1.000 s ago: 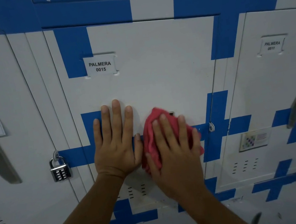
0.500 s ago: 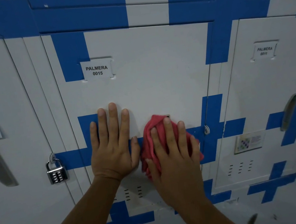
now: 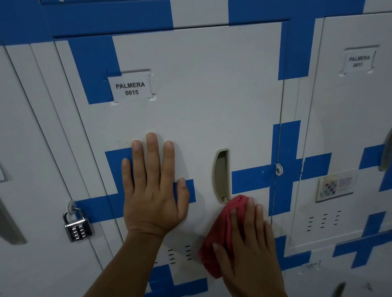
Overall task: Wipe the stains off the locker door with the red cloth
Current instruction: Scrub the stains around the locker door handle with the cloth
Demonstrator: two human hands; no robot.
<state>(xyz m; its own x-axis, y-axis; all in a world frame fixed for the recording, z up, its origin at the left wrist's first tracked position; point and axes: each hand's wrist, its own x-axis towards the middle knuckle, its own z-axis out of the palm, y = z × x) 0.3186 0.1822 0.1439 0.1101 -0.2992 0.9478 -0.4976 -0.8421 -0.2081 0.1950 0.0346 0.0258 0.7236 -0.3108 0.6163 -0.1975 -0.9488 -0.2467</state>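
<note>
Your left hand (image 3: 154, 192) lies flat at centre frame on the locker door (image 3: 209, 110) labelled PALMERA 0015, fingers together and pointing up; your right hand (image 3: 248, 247), lower centre-right, presses the red cloth (image 3: 220, 241) against the door, fingers slightly apart over it; the bunched cloth sits just below the recessed handle (image 3: 222, 176), long axis running from lower left up to upper right; a combination padlock (image 3: 77, 225) hangs at left.
</note>
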